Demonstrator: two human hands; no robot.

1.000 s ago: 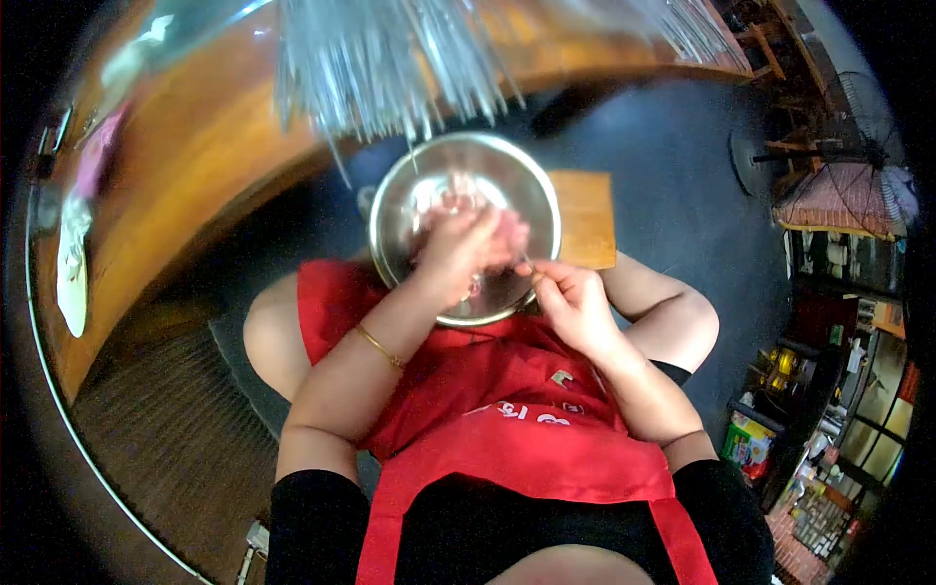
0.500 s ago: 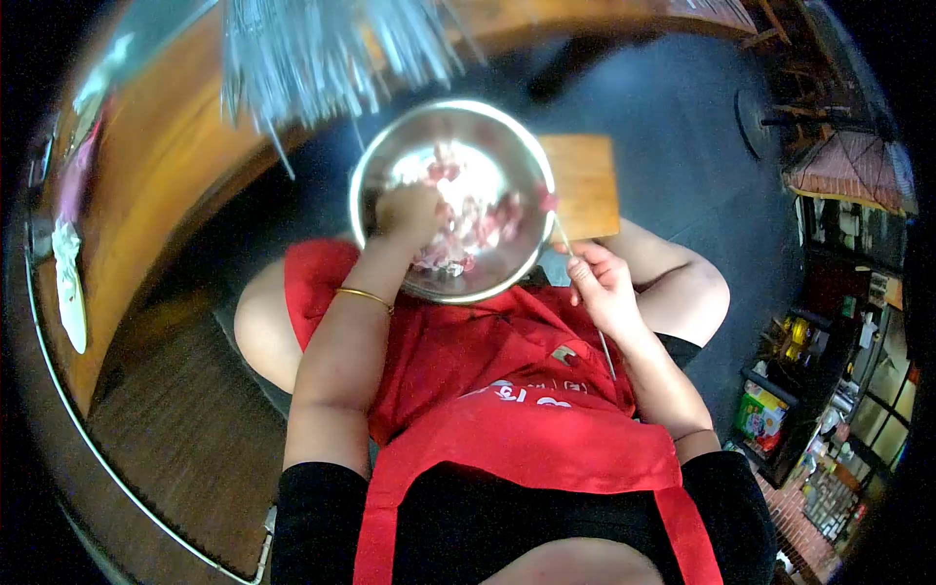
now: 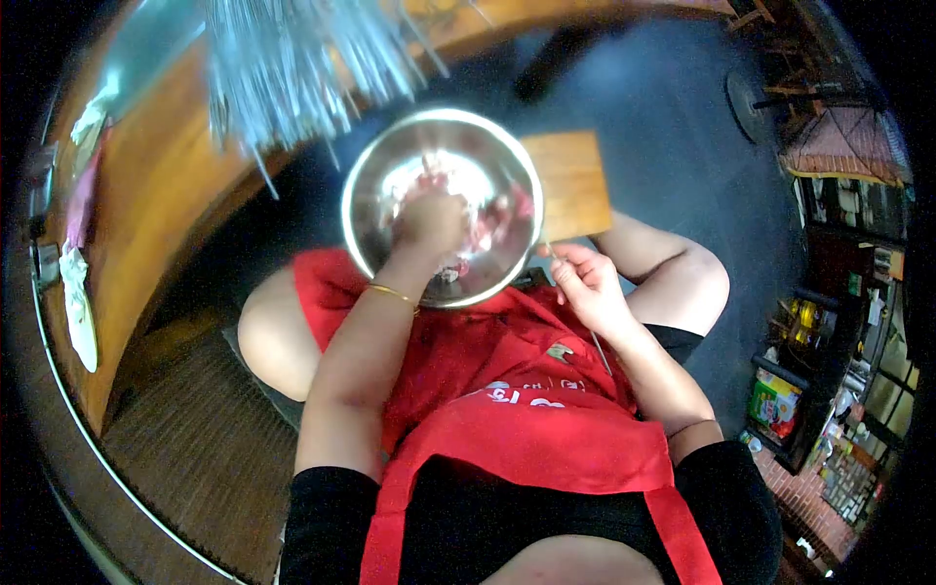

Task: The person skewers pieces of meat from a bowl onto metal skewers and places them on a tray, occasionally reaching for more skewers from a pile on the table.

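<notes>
Pink meat (image 3: 499,222) blurred; skewer (image 3: 599,351) half-hidden

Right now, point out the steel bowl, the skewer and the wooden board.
steel bowl (image 3: 366,210), head view, bare left inner wall.
skewer (image 3: 597,346), head view, lower part of its shaft.
wooden board (image 3: 575,185), head view, middle of its top.

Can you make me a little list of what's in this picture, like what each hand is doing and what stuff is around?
Person: seated, wearing a red apron
Left hand: inside the metal bowl, down on the pink meat pieces; its grip is hidden
Right hand: pinching a thin skewer, just outside the bowl's rim
Left wrist: gold bracelet
Beside the bowl: wooden board
Top of view: bundle of metal skewers, blurred
Left side: wooden counter
</notes>
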